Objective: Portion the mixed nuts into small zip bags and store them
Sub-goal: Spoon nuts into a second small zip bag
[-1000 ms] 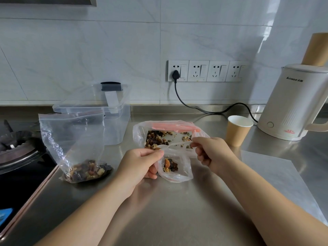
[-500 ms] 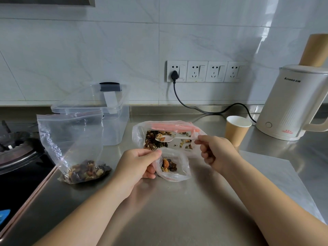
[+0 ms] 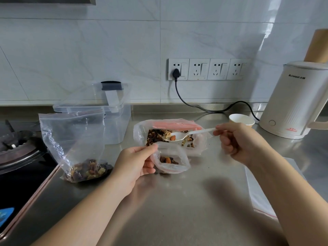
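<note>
The left hand (image 3: 136, 162) pinched the rim of a small clear zip bag (image 3: 171, 159) on the brushed steel counter (image 3: 177, 210), apparently to keep its mouth open for filling; a few nuts lay inside. The right hand (image 3: 236, 141) gripped a white plastic spoon (image 3: 186, 134) carrying an almond over the larger open bag of mixed nuts (image 3: 170, 135) just behind. Farther back stood a clear lidded tub (image 3: 113, 110), a paper cup (image 3: 241, 119) and a cream kettle (image 3: 294, 102) against the white tiled wall (image 3: 106, 50).

This is a home kitchen: a stainless steel countertop (image 3: 177, 201) runs below a white marble-look tiled wall (image 3: 106, 50) with a row of power sockets (image 3: 208, 69), a gas stove burner (image 3: 16, 148) at left and an electric kettle (image 3: 294, 102) at right.
</note>
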